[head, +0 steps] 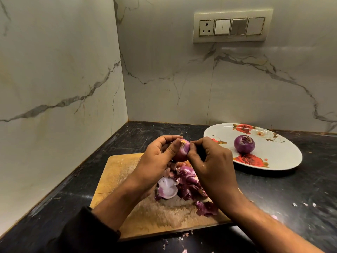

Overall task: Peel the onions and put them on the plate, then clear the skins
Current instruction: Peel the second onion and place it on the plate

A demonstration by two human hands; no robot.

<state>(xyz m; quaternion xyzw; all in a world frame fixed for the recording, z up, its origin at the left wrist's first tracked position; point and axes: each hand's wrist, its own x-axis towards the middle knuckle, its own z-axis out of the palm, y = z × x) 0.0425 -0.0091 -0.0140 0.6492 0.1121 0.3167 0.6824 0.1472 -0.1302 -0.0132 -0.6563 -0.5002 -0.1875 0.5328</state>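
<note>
Onion peeling happens over a dark surface, where a wooden cutting board carries a heap of purple skins. A flowered plate at right holds one peeled onion. Above the board, the left hand cups another onion, while the right hand pinches its skin.

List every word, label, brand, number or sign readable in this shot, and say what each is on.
None readable anywhere.
Switch panel: socket and switches, no markings visible.
Plate: only a rose pattern, no lettering.
Cutting board: plain wood, no stamp visible.
</note>
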